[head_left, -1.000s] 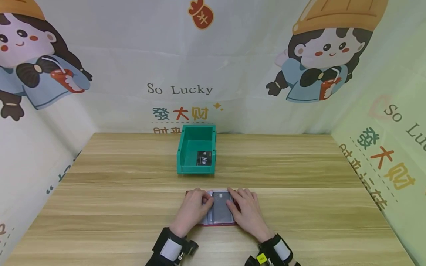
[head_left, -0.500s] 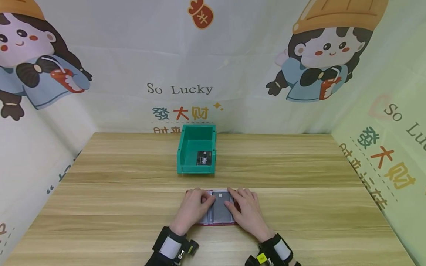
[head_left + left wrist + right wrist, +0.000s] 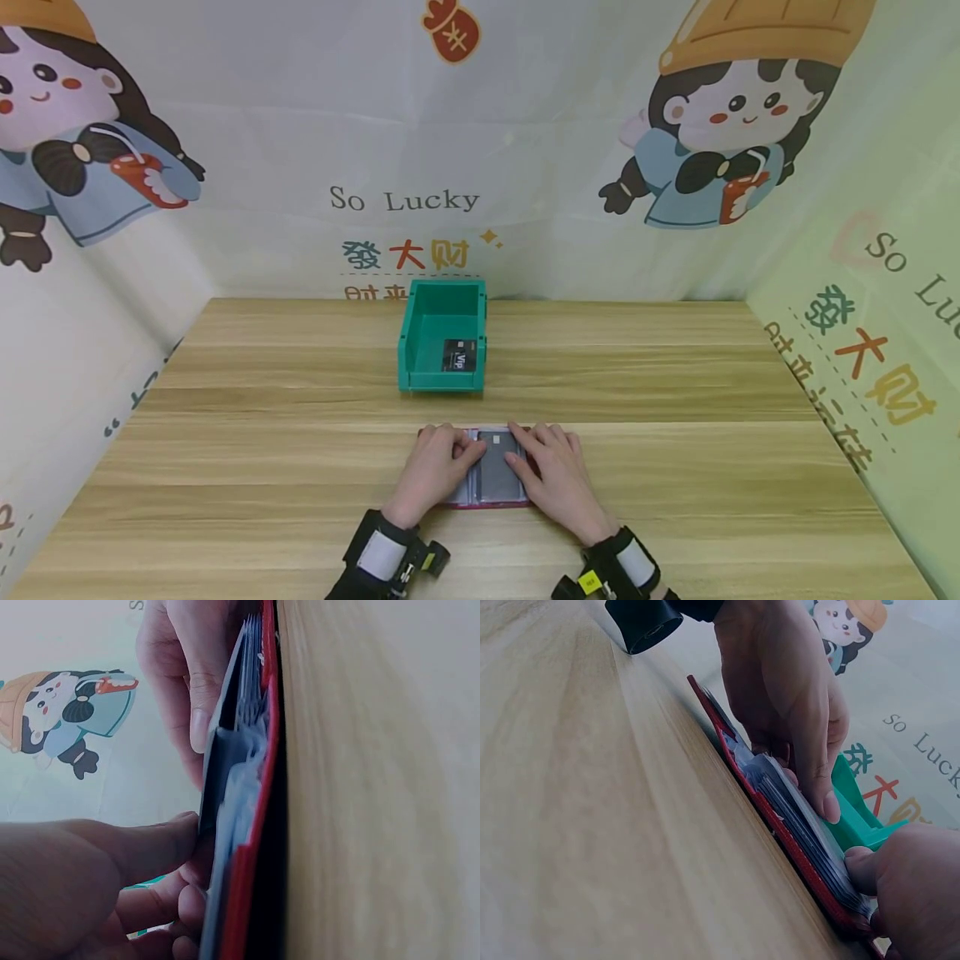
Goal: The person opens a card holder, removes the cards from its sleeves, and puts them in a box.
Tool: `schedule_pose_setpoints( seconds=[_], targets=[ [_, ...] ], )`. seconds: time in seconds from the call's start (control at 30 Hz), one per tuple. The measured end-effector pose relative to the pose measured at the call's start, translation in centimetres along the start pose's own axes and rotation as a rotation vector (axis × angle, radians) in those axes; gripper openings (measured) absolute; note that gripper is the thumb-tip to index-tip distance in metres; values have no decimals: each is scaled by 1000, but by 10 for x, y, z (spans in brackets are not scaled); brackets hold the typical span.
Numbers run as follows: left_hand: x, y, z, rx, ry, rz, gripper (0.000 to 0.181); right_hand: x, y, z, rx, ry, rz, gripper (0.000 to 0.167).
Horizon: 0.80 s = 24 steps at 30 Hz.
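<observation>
Handling of a gray card (image 3: pixel 497 482) at an open red card holder (image 3: pixel 491 506), which is laid on the wood-grain table (image 3: pixel 675 467). The gray card is positioned over the holder's right-hand side, above a stack of clear sleeves (image 3: pixel 799 825). Its left edge appears to be pinched between the thumb and curled index finger of the left hand (image 3: pixel 437 468); whether a sleeve edge is caught as well cannot be told. The right hand (image 3: pixel 561 482) is spread along the right edge, thumb apart from the extended fingers and resting on the page. Progress, as judged: the holder has been opened and the card aligned with the page, but its left edge is not yet released; whether insertion or removal is under way cannot be determined. A black "Vip" card (image 3: pixel 459 357) is contained in the green bin (image 3: pixel 441 382), outside the holder.
</observation>
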<state>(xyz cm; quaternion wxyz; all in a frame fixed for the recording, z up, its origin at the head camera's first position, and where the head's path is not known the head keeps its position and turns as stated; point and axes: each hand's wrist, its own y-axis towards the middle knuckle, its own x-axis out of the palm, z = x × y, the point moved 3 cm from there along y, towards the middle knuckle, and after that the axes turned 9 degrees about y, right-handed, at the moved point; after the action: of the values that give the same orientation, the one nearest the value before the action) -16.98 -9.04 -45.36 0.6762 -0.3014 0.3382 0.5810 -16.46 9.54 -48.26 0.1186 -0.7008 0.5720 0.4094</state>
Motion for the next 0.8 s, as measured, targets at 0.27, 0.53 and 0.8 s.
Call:
schedule_pose_setpoints(
  seconds=[0.27, 0.53, 0.8],
  targets=[
    [0, 0, 0, -1, -11, -2, 24, 2, 0, 1, -11, -11, 5, 38],
    [-1, 0, -1, 7, -21, -10, 26, 2, 0, 1, -6, -6, 1, 37],
    [-2, 3, -6, 16, -28, -39, 27, 1, 0, 0, -3, -6, -4, 37]
  ],
)
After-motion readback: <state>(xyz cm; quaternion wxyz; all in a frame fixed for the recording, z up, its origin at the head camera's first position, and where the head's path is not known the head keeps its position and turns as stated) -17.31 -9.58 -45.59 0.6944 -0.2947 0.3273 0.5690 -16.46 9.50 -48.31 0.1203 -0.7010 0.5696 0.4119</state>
